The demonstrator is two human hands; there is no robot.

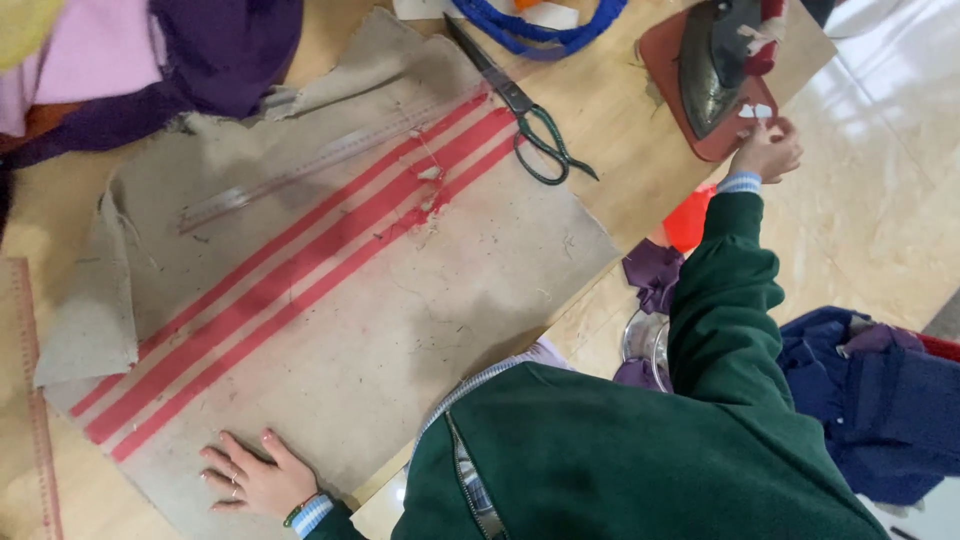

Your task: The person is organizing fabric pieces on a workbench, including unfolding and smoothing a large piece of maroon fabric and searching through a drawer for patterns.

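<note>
My left hand (250,478) lies flat, fingers spread, on the near edge of a beige cloth with red stripes (330,290) that covers the wooden table (620,130). My right hand (766,150), arm in a green sleeve, reaches out to the right and pinches a small white piece (756,112) at the edge of a reddish-brown pad (665,60). A dark iron (715,60) rests on that pad. Dark-handled scissors (525,110) lie on the table past the cloth's far corner. A clear ruler (320,160) lies across the cloth.
Purple and pink fabric (150,60) is heaped at the far left. A blue cord (540,30) sits at the far edge. A measuring strip (35,400) runs along the left. Below the table: a metal bowl (645,340), purple scraps (652,275), blue clothing (870,400).
</note>
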